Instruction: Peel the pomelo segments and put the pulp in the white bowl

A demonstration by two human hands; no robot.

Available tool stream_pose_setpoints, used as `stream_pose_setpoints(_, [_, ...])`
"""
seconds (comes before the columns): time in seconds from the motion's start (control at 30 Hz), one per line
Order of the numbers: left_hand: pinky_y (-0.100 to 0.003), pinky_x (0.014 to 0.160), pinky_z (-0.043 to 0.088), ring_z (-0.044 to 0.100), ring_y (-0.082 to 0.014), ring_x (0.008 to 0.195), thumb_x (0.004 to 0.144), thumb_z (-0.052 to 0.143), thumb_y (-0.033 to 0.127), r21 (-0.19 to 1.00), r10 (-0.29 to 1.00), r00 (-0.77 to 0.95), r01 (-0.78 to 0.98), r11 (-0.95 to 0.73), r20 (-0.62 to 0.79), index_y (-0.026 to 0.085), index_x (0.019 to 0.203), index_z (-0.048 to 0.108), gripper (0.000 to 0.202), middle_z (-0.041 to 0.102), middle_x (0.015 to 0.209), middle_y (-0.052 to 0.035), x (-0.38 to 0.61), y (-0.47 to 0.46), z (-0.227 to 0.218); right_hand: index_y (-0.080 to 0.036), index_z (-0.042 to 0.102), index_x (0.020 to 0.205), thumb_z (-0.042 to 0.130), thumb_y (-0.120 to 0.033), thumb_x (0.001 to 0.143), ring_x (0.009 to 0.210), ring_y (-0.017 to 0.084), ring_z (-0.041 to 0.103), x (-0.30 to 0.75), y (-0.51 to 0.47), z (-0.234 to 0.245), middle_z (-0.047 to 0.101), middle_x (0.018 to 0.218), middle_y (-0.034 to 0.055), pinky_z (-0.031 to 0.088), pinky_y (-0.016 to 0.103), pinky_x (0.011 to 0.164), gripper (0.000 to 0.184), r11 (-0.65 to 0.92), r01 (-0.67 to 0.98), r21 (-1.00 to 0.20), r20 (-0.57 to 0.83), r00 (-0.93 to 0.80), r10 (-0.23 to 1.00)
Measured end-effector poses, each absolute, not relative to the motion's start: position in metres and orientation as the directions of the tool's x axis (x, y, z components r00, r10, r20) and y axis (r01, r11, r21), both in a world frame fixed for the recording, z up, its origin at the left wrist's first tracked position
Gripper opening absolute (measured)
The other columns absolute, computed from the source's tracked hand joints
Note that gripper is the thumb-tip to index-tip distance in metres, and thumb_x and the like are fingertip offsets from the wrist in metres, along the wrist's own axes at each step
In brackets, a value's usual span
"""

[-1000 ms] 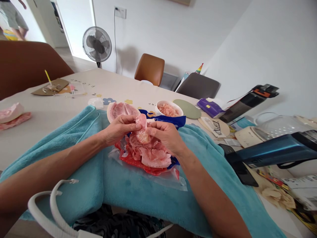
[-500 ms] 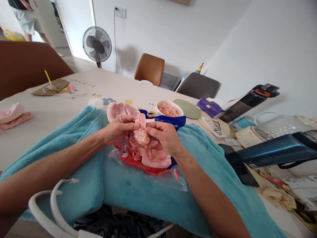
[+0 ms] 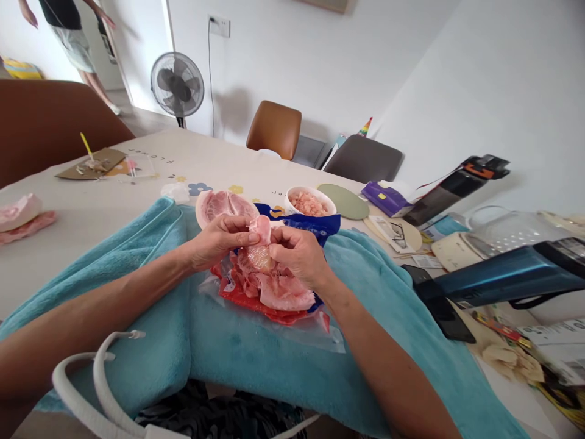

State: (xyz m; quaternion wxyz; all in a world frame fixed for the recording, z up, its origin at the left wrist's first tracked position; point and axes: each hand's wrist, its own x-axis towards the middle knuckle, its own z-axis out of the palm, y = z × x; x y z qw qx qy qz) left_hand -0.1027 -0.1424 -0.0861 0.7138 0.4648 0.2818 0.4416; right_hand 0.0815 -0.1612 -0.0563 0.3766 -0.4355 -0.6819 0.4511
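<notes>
Between my hands is a pomelo segment, its glossy pale flesh bared and its pink membrane bunched at the top. My left hand pinches the membrane between thumb and fingers. From the other side, my right hand grips the segment with curled fingers. Below lies a heap of pink membrane scraps on a red and blue plastic bag. Behind my left hand sits a piece of pomelo in its thick rind. A white bowl of peeled pink flesh stands beyond my right hand.
A teal towel covers the near table edge and my lap. On the right are a blue bottle, a phone and glasses. Pomelo rind lies far left. A fan and another person are beyond the table.
My right fingers have curled in more closely around the segment, while the left keeps its pinch. The person in the background has moved to the right.
</notes>
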Motion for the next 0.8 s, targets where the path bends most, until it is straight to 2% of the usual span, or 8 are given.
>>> stream_pose_setpoints(0.17, [-0.019, 0.059, 0.049, 0.063, -0.0100, 0.063, 0.065, 0.083, 0.024, 0.914, 0.890, 0.455, -0.369, 0.168, 0.021, 0.017, 0.082, 0.076, 0.020, 0.072, 0.071, -0.0010, -0.102, -0.142, -0.087, -0.018, 0.057, 0.059, 0.054, -0.019, 0.062, 0.050, 0.007, 0.046, 0.083, -0.156, -0.063, 0.052, 0.056, -0.0052, 0.037, 0.021, 0.047, 0.005, 0.120, 0.175, -0.977, 0.059, -0.320, 0.946])
stream_pose_setpoints(0.33, [-0.019, 0.066, 0.049, 0.063, -0.0098, 0.068, 0.067, 0.081, 0.026, 0.927, 0.926, 0.373, -0.363, 0.094, 0.052, 0.018, 0.081, 0.075, 0.017, 0.071, 0.073, 0.0007, -0.102, -0.142, -0.085, -0.017, 0.066, 0.074, 0.059, -0.029, 0.069, 0.048, 0.011, 0.057, 0.092, -0.153, -0.061, 0.062, 0.064, -0.0016, 0.045, 0.024, 0.045, 0.014, 0.025, 0.126, -0.992, -0.015, -0.307, 0.952])
stream_pose_setpoints(0.43, [-0.020, 0.066, 0.049, 0.062, -0.0107, 0.069, 0.067, 0.081, 0.029, 0.954, 0.945, 0.320, -0.297, 0.037, 0.063, 0.017, 0.082, 0.074, 0.020, 0.070, 0.074, 0.0004, -0.102, -0.142, -0.084, -0.018, 0.066, 0.077, 0.060, -0.036, 0.077, 0.048, 0.009, 0.055, 0.095, -0.155, -0.056, 0.064, 0.068, -0.0007, 0.043, 0.021, 0.043, 0.019, 0.114, 0.183, -0.977, 0.060, -0.278, 0.959])
stream_pose_setpoints(0.53, [-0.021, 0.061, 0.046, 0.060, -0.0113, 0.066, 0.067, 0.080, 0.034, 0.978, 0.956, 0.288, -0.211, 0.003, 0.059, 0.016, 0.083, 0.073, 0.025, 0.068, 0.072, -0.0002, -0.101, -0.142, -0.085, -0.018, 0.064, 0.073, 0.058, -0.036, 0.082, 0.051, 0.008, 0.054, 0.095, -0.159, -0.053, 0.062, 0.068, -0.0010, 0.042, 0.020, 0.045, 0.021, 0.199, 0.222, -0.955, 0.135, -0.273, 0.952])
stream_pose_setpoints(0.8, [-0.022, 0.059, 0.044, 0.059, -0.0115, 0.065, 0.067, 0.079, 0.037, 0.986, 0.962, 0.259, -0.157, -0.051, 0.091, 0.015, 0.086, 0.071, 0.030, 0.066, 0.071, -0.0006, -0.098, -0.146, -0.081, -0.018, 0.062, 0.069, 0.061, -0.029, 0.078, 0.059, 0.010, 0.053, 0.086, -0.166, -0.052, 0.063, 0.069, -0.0017, 0.043, 0.025, 0.058, 0.014, 0.280, 0.425, -0.860, 0.199, -0.225, 0.954])
